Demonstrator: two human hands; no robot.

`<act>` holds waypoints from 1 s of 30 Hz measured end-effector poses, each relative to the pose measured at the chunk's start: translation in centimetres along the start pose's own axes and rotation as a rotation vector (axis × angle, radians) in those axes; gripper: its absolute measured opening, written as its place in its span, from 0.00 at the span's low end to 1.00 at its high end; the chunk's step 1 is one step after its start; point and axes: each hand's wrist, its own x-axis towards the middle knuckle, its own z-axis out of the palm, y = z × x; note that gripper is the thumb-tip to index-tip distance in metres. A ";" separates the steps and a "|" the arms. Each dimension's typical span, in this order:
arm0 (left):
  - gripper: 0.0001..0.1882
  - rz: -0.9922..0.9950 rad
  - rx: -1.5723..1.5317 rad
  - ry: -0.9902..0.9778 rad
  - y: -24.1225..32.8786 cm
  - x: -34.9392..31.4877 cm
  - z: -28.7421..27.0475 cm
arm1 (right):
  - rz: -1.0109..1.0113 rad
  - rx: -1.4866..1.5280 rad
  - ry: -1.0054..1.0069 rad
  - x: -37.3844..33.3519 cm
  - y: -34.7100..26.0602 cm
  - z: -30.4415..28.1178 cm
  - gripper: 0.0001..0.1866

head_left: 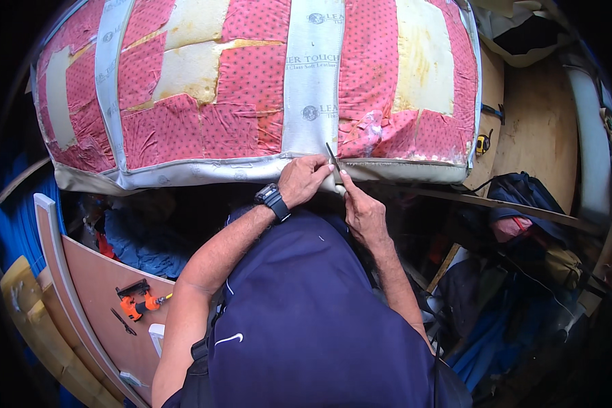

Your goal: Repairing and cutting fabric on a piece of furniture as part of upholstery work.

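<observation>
Left hand (304, 181): fingers closed on lower edge of cover (204, 171) | right hand (366, 212): gripped thin tool (331, 154), pointing upward across that edge | cover: lay around pink cushion (248, 71), before blue shirt (306, 306) | orange tool (137, 307): lay on board (102, 272), lower left

Soft light falls brightest on the cushion (241, 129), paling its white strips (311, 136), while deep shadow lies beneath its front edge and dims the clutter (483, 340) at lower right. Fisheye distortion bows the board (105, 289); black rounds the corners; the far edges look soft.
</observation>
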 end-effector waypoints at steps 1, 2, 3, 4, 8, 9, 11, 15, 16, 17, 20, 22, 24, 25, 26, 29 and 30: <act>0.17 -0.005 -0.004 0.000 0.1 0.0 0.0 | -0.007 -0.018 0.011 0.0 0.4 0.3 0.31; 0.17 -0.005 -0.002 0.001 0.1 0.0 0.0 | -0.014 -0.037 0.021 0.0 0.6 0.4 0.31; 0.17 0.001 -0.001 0.000 0.0 0.0 0.0 | -0.016 -0.034 0.022 0.0 0.5 0.5 0.31; 0.17 0.007 0.000 -0.003 0.0 0.0 0.0 | -0.020 -0.043 0.030 -0.1 0.5 0.6 0.31; 0.17 -0.020 0.010 -0.012 0.2 0.0 -0.2 | -0.035 -0.049 0.041 -0.2 0.9 1.3 0.31; 0.17 -0.011 0.011 -0.016 0.2 0.0 -0.2 | -0.034 -0.049 0.041 -0.1 0.9 1.4 0.31; 0.16 -0.003 0.012 -0.021 0.2 0.0 -0.2 | -0.073 -0.009 0.108 0.2 0.9 1.7 0.31; 0.17 0.017 -0.009 -0.010 0.5 -0.1 -0.3 | -0.047 0.003 0.092 0.4 1.4 2.0 0.31; 0.17 0.008 -0.014 -0.011 0.5 -0.1 -0.3 | -0.043 0.004 0.083 0.4 1.3 2.0 0.31; 0.17 0.009 -0.013 -0.012 0.5 -0.1 -0.3 | -0.038 0.005 0.073 0.4 1.3 1.9 0.31; 0.17 0.003 -0.001 -0.019 0.5 -0.1 -0.4 | -0.069 0.026 0.114 0.4 1.2 1.9 0.31; 0.17 0.017 -0.002 -0.003 0.5 -0.1 -0.3 | -0.062 0.015 0.103 0.3 1.2 1.9 0.31; 0.17 0.022 -0.002 -0.004 0.5 -0.1 -0.4 | -0.056 0.002 0.093 0.4 1.2 1.8 0.31; 0.18 0.027 -0.002 -0.005 0.6 -0.1 -0.4 | -0.061 -0.003 0.098 0.4 1.2 1.8 0.31; 0.18 0.027 -0.002 -0.006 0.7 -0.1 -0.4 | -0.065 -0.008 0.103 0.4 1.2 1.8 0.31; 0.18 0.001 0.016 -0.004 0.7 -0.1 -0.4 | -0.061 -0.006 0.096 0.4 1.1 1.8 0.31; 0.18 0.012 0.006 0.000 0.6 -0.1 -0.3 | -0.062 -0.005 0.096 0.4 1.1 1.8 0.31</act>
